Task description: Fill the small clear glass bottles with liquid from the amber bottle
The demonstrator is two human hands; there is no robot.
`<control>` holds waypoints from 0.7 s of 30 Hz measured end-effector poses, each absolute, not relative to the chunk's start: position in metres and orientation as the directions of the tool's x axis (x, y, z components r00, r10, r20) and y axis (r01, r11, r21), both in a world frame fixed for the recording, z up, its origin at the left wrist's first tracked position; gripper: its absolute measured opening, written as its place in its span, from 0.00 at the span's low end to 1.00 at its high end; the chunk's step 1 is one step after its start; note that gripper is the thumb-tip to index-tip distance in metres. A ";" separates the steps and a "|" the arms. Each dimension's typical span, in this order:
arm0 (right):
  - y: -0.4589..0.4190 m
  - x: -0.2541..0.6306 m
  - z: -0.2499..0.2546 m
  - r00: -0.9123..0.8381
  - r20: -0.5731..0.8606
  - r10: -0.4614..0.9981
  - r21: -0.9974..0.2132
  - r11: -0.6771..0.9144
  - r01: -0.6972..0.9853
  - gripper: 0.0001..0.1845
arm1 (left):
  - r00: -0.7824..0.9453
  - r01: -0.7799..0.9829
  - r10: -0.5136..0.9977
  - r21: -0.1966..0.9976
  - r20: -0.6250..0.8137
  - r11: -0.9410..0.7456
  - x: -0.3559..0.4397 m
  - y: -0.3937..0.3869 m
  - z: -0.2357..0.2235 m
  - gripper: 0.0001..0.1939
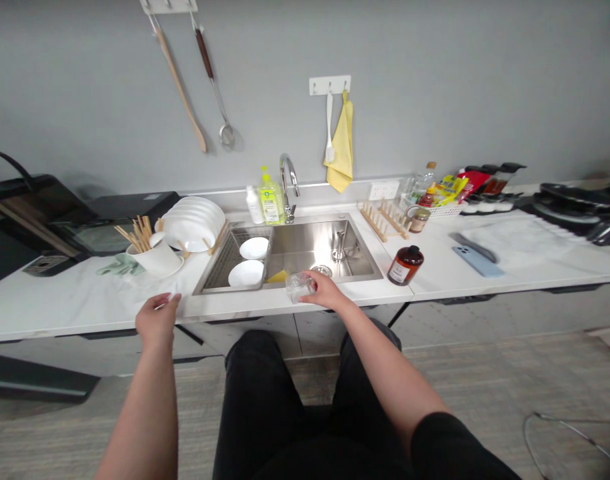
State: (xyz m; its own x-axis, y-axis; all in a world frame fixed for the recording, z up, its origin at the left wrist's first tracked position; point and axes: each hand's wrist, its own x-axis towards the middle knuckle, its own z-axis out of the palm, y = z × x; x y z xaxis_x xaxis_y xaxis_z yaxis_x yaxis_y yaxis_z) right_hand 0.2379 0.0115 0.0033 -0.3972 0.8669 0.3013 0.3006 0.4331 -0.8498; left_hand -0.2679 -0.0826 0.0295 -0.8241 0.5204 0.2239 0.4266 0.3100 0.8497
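My right hand (325,291) is closed around a small clear glass (299,287) at the front rim of the steel sink (357,248). My left hand (157,319) hovers over the white counter's front edge, left of the sink, fingers loosely curled with nothing visible in them. Two white bowls (249,261) sit on a wire rack in the sink's left part, and a yellow sponge (279,276) lies beside them. The tap (287,181) stands behind the basin.
Left of the sink are stacked white plates (195,225) and a white cup of chopsticks (155,257). Soap bottles (271,197) stand by the tap. On the right lie a brown jar (405,264), a wooden rack (385,220), a phone (477,261) and a condiment basket (442,200).
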 end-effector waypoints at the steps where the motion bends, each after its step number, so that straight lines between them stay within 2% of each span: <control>1: 0.012 0.238 0.003 -0.400 0.302 0.866 -0.849 0.435 0.301 0.41 | -0.808 0.465 0.544 0.811 0.225 0.356 -0.274 -0.080 0.029 0.20; 5: 0.012 0.239 0.002 -0.397 0.291 0.871 -0.851 0.425 0.307 0.43 | -0.746 0.568 0.633 0.693 0.206 0.444 -0.289 -0.066 0.030 0.16; 11: 0.014 0.241 0.003 -0.415 0.264 0.871 -0.873 0.399 0.282 0.45 | -0.682 0.676 0.703 0.542 0.202 0.499 -0.299 -0.055 0.022 0.22; 21: 0.010 0.238 0.005 -0.413 0.285 0.865 -0.833 0.437 0.340 0.41 | -0.683 0.698 0.701 0.465 0.205 0.544 -0.294 -0.055 0.020 0.30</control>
State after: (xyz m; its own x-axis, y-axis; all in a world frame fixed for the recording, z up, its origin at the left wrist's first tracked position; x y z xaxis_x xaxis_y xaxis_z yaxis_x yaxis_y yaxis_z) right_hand 0.2380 0.0104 0.0050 -0.4126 0.8651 0.2853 0.3397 0.4368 -0.8329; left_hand -0.2942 -0.0554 0.0201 -0.6832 0.7009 0.2049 0.6980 0.5442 0.4655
